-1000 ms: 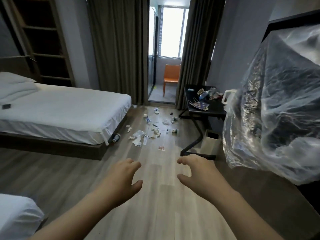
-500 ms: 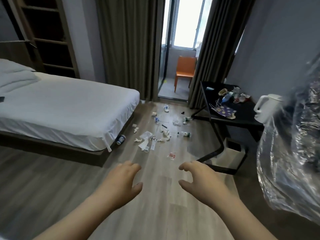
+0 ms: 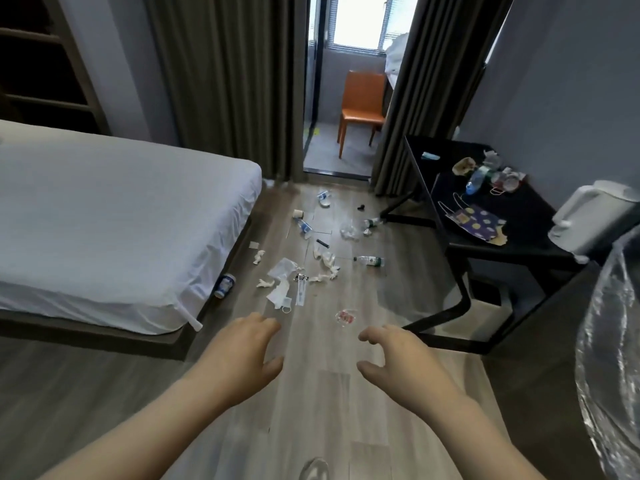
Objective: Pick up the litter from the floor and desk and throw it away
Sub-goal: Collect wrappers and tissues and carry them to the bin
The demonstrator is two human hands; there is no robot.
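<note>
Litter (image 3: 304,268) scattered on wood floor (image 3: 311,410) between bed (image 3: 104,209) and black table (image 3: 519,216), more on the tabletop. Floor pile: clear plastic bottle (image 3: 370,261) on its side, white face mask (image 3: 282,296), crumpled tissues (image 3: 259,257), paper cup (image 3: 298,213), blue-label bottle (image 3: 304,227) lying down. Can (image 3: 224,286) lies at the bed's edge, partly under the sheet. Small red-and-clear wrapper (image 3: 345,317) sits apart from the pile, nearest the hands.

On the table: patterned face mask (image 3: 474,223) near the front edge, blue bottle (image 3: 475,180) and crumpled wrappers toward the wall, white kettle (image 3: 588,216) at the near right corner.

Left hand (image 3: 242,351) and right hand (image 3: 398,358) both held out over the floor, palms down, apart from each other, fingers loosely curled, holding nothing, touching no litter.

Crinkled clear plastic bag (image 3: 609,358) at right frame edge, close to camera. Orange chair (image 3: 362,105) in the doorway past the dark curtains (image 3: 225,81).
</note>
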